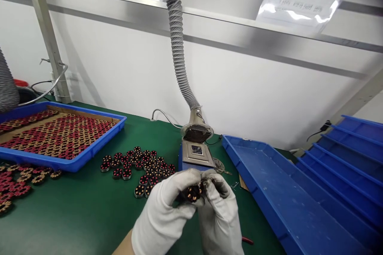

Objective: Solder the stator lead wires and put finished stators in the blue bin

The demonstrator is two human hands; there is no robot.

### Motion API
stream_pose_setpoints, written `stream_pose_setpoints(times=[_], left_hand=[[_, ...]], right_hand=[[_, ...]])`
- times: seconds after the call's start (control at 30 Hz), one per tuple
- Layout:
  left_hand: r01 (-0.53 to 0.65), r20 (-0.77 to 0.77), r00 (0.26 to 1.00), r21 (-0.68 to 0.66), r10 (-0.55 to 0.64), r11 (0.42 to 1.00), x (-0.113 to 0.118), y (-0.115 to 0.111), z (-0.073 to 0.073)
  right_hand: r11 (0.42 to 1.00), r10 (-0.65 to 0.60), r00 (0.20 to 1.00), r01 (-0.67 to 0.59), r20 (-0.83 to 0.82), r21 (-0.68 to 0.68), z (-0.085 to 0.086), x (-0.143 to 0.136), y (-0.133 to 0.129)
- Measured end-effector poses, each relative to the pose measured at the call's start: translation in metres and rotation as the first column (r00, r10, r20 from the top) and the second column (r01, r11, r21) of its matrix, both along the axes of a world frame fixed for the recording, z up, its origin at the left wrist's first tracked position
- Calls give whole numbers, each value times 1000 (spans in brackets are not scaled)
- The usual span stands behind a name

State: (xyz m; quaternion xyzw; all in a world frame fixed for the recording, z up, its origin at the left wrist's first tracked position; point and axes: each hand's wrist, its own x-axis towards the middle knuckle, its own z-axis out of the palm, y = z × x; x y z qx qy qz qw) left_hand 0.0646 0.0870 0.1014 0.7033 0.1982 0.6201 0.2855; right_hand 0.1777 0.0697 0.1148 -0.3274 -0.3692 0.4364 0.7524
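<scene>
Gloved hands (191, 211), wound stator (193, 193) pinched between both grips

Factory assembly bench: fume-extraction hose (178, 48), blue trays (98, 145) of wound motor stators (138, 165), green mat (74, 211).

Left hand (163, 217) and right hand (220, 215), both gloved, gripped one coil (193, 193) together near the mat's (74, 215) front edge. Loose coils (137, 167) lay mid-mat; full tray (60, 135) at left edge, empty tray (284, 191) at right.
</scene>
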Motion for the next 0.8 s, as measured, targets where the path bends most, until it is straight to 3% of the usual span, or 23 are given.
stream_pose_setpoints(times=[0.1, 0.23, 0.37, 0.43, 0.53, 0.63, 0.7, 0.73, 0.8], left_hand=[[-53, 6, 998, -167, 55, 985, 2, -11, 9], [25, -22, 999, 45, -24, 999, -1, -15, 19], [-157, -148, 974, 92, 170, 983, -7, -9, 15], [-87, -206, 974, 66, 99, 994, -9, -9, 16], [72, -139, 987, -96, -85, 993, -11, -14, 24], [118, -142, 981, -94, -130, 989, -12, -19, 29], [44, -178, 983, 33, -37, 998, -10, -20, 28], [-55, -193, 978, 110, 76, 992, -9, -19, 26], [-262, -207, 924, 271, 322, 926, -5, -18, 24]], right_hand=[[1000, -28, 998, 27, 64, 10, -2, 1, 1], [996, -46, 990, 36, 131, 83, -5, 2, 0], [998, -8, 996, 2, 94, 65, -4, 2, -2], [996, -3, 995, -5, 96, 89, -4, 4, -3], [988, -47, 988, 25, 147, 151, -7, 7, -3], [980, -112, 969, 71, 220, 188, -10, 7, -3], [976, -118, 973, 77, 200, 204, -9, 5, -4], [978, -106, 981, 73, 164, 195, -8, 3, -4], [991, -45, 995, 32, 94, 132, -6, 0, -4]])
